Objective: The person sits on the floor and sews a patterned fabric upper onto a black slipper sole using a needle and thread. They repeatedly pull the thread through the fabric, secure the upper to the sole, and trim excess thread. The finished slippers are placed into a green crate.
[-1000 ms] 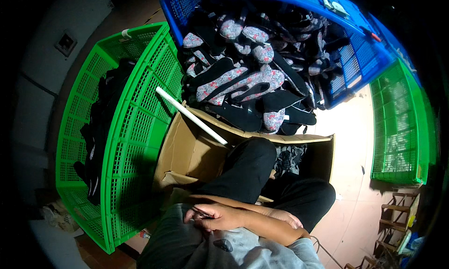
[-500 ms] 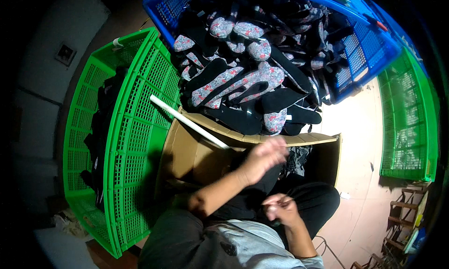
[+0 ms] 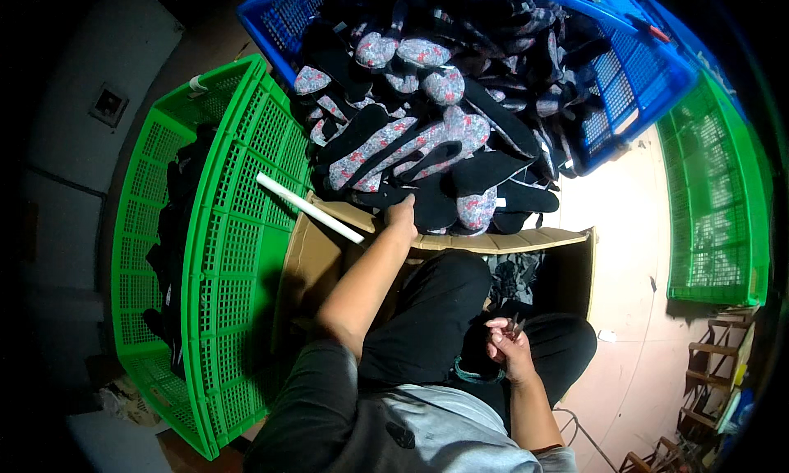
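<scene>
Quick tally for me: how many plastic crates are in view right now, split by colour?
Green crates: 2, one at the left, one at the right
Blue crates: 1
Total: 3

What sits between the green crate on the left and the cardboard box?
A white stick lies slantwise across the gap, from the green crate's wall to the cardboard box's edge, seen in the head view.

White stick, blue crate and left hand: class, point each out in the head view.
white stick (image 3: 310, 208), head view, middle of its length
blue crate (image 3: 637, 70), head view, right mesh wall
left hand (image 3: 402, 217), head view, back of hand
</scene>
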`<state>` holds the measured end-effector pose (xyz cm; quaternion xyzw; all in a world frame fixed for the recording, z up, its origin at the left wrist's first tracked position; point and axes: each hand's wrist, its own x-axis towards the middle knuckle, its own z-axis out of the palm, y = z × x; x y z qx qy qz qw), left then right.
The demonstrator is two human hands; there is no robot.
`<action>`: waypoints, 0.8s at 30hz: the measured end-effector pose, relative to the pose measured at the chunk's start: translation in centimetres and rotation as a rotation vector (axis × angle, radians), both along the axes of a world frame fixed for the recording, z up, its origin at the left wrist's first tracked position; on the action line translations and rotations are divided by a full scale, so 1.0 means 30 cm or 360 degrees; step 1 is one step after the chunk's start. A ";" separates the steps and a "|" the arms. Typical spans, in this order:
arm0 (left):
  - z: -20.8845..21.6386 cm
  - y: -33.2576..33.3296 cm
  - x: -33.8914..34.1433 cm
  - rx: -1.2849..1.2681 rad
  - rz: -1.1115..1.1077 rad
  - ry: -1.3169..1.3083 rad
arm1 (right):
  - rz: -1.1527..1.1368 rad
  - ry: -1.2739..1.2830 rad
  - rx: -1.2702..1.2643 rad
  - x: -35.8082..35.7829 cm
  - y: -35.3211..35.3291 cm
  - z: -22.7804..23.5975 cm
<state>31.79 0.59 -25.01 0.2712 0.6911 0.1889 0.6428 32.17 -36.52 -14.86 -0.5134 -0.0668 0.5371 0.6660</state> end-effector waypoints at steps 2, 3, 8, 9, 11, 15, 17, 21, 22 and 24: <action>-0.095 0.020 -0.005 0.0006 -0.0034 0.0057 | 0.0077 -0.0073 -0.0037 -0.007 0.004 0.005; -0.105 0.021 0.000 -0.0048 0.0038 0.0004 | 0.0087 -0.0084 -0.0064 -0.009 0.004 0.003; -0.175 0.061 -0.048 -0.0262 0.0316 -0.0567 | 0.0170 -0.0204 -0.0137 -0.011 0.005 0.001; -0.123 0.038 -0.065 -0.0282 0.0280 -0.0767 | 0.0169 -0.0248 -0.0167 -0.017 0.000 0.001; -0.022 0.039 -0.097 -0.0513 0.0443 -0.0957 | 0.0160 -0.0270 -0.0199 -0.024 -0.004 0.011; 0.217 -0.033 -0.295 -0.0511 0.0103 -0.1372 | 0.0120 -0.0269 -0.0215 -0.037 -0.024 0.018; 0.314 -0.058 -0.440 -0.0332 -0.0357 -0.1367 | 0.0071 -0.0233 -0.0175 -0.049 -0.029 0.024; 0.612 -0.214 -0.616 0.0578 -0.1108 -0.0898 | -0.0008 -0.0140 -0.0125 -0.077 -0.044 0.048; 0.621 -0.245 -0.659 0.0834 -0.1272 -0.0837 | -0.0001 -0.0108 -0.0122 -0.089 -0.038 0.067; 0.675 -0.322 -0.734 0.1512 -0.1819 -0.0237 | -0.0029 -0.0082 -0.0117 -0.128 -0.030 0.090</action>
